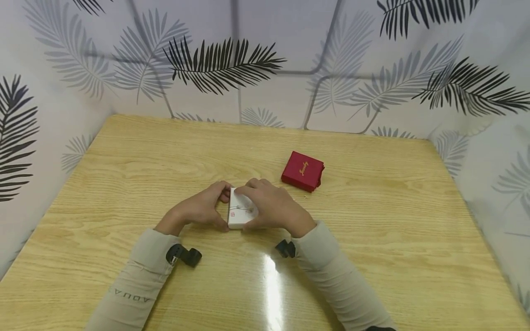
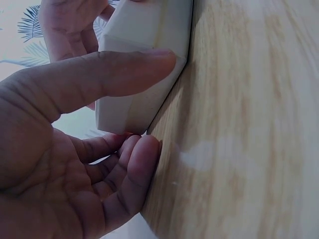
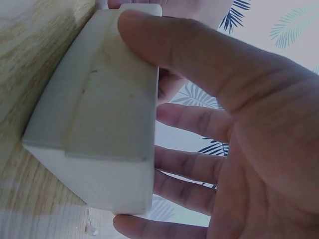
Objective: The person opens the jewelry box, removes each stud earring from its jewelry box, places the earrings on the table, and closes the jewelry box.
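Note:
A small white box [image 1: 237, 219] with a thin plant drawing and a red seal mark lies on the wooden table between the two hands. The left hand [image 1: 205, 208] holds its left end, thumb at the near corner and curled fingers at the far corner. Over the right part of the lid, the right hand [image 1: 271, 205] grips the box with its thumb on the near side and fingers toward the far side. In the right wrist view, a seam runs along the side of the white box [image 3: 112, 109]. The box's right end is partly hidden by the right hand.
A dark red box [image 1: 303, 171] with gold lettering sits beyond the right hand. A tiny clear bead-like piece with a thin stem [image 3: 91, 230] lies on the table [image 1: 393, 220]. Leaf-patterned covering [image 1: 265, 99] rises behind the table's far edge.

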The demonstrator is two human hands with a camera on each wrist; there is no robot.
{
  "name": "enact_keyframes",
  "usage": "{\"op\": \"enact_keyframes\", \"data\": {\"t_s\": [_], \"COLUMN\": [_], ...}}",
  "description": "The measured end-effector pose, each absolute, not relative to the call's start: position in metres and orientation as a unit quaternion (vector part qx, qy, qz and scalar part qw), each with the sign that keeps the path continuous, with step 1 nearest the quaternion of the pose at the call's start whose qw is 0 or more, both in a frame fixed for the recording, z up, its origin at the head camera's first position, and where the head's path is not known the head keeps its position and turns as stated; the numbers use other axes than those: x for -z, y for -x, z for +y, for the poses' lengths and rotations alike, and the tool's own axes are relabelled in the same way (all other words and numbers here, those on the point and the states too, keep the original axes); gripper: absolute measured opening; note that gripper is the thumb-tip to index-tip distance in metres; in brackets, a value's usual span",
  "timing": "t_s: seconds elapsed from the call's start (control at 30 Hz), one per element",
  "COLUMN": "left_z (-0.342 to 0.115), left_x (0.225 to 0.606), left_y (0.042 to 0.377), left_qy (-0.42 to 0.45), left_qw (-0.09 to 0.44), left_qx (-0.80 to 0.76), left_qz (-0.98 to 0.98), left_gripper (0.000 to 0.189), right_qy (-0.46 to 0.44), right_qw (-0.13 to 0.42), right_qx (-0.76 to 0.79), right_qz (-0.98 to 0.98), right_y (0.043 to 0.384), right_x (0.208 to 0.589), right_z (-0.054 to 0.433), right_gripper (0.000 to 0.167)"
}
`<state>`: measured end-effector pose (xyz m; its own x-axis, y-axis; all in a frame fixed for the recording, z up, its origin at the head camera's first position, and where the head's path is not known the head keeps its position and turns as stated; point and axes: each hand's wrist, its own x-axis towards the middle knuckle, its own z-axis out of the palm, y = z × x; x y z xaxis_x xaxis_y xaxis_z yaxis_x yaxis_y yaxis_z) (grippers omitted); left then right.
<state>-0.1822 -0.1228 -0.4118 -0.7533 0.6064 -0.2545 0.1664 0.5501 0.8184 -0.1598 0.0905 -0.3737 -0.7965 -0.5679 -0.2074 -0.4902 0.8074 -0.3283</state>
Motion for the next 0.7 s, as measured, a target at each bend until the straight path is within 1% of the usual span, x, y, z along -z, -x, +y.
{"op": "enact_keyframes", "data": {"t_s": [0.3,0.7], "left_z": [-0.1229,-0.1235], "left_x": [0.4144,0.4145], "left_y": [0.1835,0.1821], "left_qy": [-0.225,-0.226], "left_qw": [0.262,0.260], "left_qx": [-0.408,-0.411], "left_qz": [0.845,0.844], "left_gripper": [0.088,0.087], "right_qy": [0.279,0.271], "right_qw": [0.152,0.156], "right_qx": [0.134,0.148], "right_qz": [0.939,0.938], "right_y": [0.1592,0.1601], "right_x": [0.3723,0.3766], "right_z": [0.0902,0.0887], "right_gripper": [0.080,0.085]}}
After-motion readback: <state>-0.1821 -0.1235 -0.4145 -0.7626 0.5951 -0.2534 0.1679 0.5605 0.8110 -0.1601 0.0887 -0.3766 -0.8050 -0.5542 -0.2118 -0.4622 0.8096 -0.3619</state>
